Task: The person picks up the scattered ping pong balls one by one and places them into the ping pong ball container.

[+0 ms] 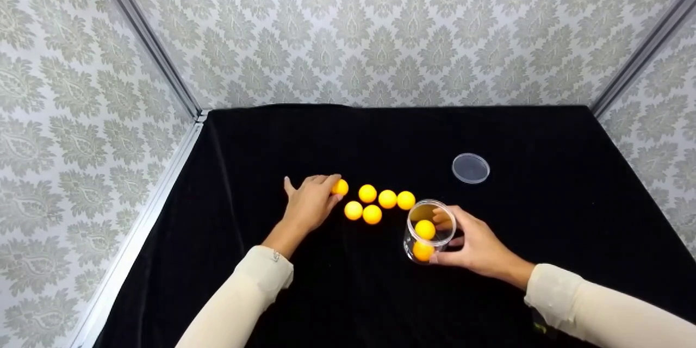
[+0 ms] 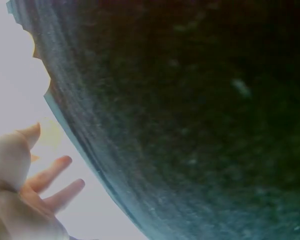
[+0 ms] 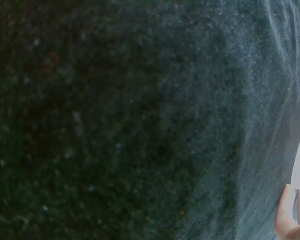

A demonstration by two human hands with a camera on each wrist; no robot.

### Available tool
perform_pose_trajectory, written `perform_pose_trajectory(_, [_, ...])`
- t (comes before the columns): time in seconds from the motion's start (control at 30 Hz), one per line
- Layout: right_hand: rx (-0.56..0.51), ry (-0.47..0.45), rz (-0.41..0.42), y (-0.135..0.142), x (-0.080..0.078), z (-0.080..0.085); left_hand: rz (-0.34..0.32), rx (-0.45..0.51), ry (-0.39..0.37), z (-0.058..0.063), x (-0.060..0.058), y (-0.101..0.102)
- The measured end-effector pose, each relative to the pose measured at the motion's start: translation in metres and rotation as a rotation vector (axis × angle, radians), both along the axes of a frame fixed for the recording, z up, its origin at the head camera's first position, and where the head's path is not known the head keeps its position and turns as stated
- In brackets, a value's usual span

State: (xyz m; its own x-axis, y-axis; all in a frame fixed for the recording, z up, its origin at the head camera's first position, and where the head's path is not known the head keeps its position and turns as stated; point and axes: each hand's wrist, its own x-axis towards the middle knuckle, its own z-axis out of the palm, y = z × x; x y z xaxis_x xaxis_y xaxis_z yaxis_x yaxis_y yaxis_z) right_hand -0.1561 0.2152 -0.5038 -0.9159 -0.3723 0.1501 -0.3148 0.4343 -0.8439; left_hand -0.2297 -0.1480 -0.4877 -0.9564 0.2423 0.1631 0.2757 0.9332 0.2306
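Observation:
In the head view my left hand (image 1: 311,199) pinches an orange ball (image 1: 341,187) between thumb and fingertips, at the left end of a loose group of balls. My right hand (image 1: 478,242) grips a clear plastic jar (image 1: 409,239) from its right side, thumb in front and fingers behind. The jar's open mouth tilts toward the camera, and two orange balls (image 1: 424,230) show inside it. Several more orange balls (image 1: 372,214) lie on the cloth between my hands. The left wrist view catches the left hand (image 2: 27,185) overexposed; the right wrist view shows only fingertips (image 3: 286,210).
A clear round lid (image 1: 471,168) lies flat on the black cloth (image 1: 304,141), behind and to the right of the jar. Patterned wall panels (image 1: 348,32) with metal frame bars (image 1: 147,38) stand at the back and both sides of the table.

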Motion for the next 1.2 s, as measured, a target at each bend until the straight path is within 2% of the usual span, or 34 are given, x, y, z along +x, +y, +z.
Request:
perform_pose_trajectory(0.43, [-0.007,0.004,-0.002,0.0,0.0,-0.001,-0.058,0.016,0.046,0.023,0.01,0.018])
perform_pose_trajectory(0.73, [-0.004,-0.006,0.001,-0.001,0.0,0.0,-0.134,0.011,0.123,0.041,0.026,0.041])
perform_pose_trajectory(1.2, [-0.007,-0.011,0.002,-0.001,0.0,0.0,-0.286,0.037,0.208,0.071,0.052,0.077])
